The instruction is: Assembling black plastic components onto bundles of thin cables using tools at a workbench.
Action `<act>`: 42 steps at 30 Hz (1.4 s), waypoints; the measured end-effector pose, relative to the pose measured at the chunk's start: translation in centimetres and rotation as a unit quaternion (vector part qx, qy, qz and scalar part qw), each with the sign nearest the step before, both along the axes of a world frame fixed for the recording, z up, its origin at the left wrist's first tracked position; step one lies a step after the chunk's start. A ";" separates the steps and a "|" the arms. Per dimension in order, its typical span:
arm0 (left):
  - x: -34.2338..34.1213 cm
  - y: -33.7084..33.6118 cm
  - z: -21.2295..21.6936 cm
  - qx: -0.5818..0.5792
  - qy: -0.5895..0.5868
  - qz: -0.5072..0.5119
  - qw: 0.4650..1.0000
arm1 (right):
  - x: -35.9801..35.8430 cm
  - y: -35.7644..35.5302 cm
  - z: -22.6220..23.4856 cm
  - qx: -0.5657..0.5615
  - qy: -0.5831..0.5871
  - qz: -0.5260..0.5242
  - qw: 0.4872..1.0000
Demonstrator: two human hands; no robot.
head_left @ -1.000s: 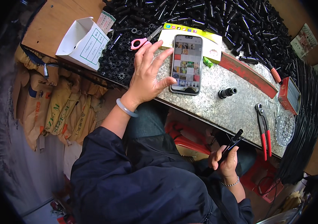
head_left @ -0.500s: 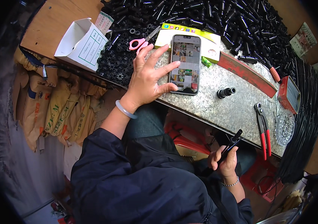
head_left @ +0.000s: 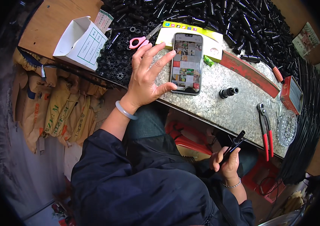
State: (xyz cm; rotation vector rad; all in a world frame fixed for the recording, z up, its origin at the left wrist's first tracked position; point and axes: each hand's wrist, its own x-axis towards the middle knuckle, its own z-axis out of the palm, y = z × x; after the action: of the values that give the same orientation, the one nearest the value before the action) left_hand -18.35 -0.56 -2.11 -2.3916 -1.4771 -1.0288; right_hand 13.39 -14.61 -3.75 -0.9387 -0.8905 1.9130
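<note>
My left hand [head_left: 146, 77] is open at the left edge of a smartphone [head_left: 185, 64], thumb and fingers spread apart. The phone lies on the speckled tabletop [head_left: 205, 107], tilted up against a yellow and white box [head_left: 214, 40], its lit screen showing a grid of small pictures. Below the table edge, my right hand [head_left: 227, 161] is closed around a slim black cylindrical part [head_left: 237, 138] that points up and away. What sits inside the palm is hidden. A short black cylindrical fitting [head_left: 228, 92] lies by itself on the tabletop, right of the phone.
Pink-handled scissors [head_left: 140, 41] lie beside an open white carton [head_left: 82, 44]. Black parts [head_left: 242, 22] are heaped along the back. A red metal bar [head_left: 248, 73], red-handled pliers [head_left: 266, 132], a glass dish [head_left: 287, 128] and a bundle of black rods [head_left: 312, 109] occupy the right.
The fingers of my left hand have drawn back slightly to the left from the phone screen. My right hand keeps its hold on the black part.
</note>
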 end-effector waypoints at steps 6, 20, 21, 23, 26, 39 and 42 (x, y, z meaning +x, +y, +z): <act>-0.1 0.0 0.2 -0.008 -0.002 -0.008 1.000 | 0.1 0.1 0.2 0.000 -0.007 0.001 1.000; -0.7 0.2 -0.1 0.031 -0.099 0.002 0.995 | -0.4 0.0 0.3 0.024 -0.041 -0.008 0.999; -0.6 0.2 0.1 0.023 -0.115 -0.004 0.993 | -0.4 0.0 0.3 0.020 -0.043 -0.012 0.999; -0.3 0.2 0.6 0.013 -0.131 -0.009 0.991 | -0.4 -0.1 0.2 0.015 -0.046 -0.016 0.999; 0.4 0.4 1.4 -0.007 -0.142 0.000 0.990 | -0.3 0.0 0.2 0.018 -0.048 -0.017 0.999; 2.0 3.5 1.8 -0.112 -0.049 -0.005 0.993 | -0.3 0.5 0.3 0.041 -0.055 0.000 0.998; 2.1 3.6 1.9 -0.122 -0.023 0.002 0.992 | 0.0 0.5 0.1 0.041 -0.047 0.005 0.998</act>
State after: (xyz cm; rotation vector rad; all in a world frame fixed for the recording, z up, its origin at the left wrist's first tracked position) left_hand -16.23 3.07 -0.19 -2.5406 -1.7140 -0.9572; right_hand 13.38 -14.06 -3.69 -0.9821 -1.0227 1.8391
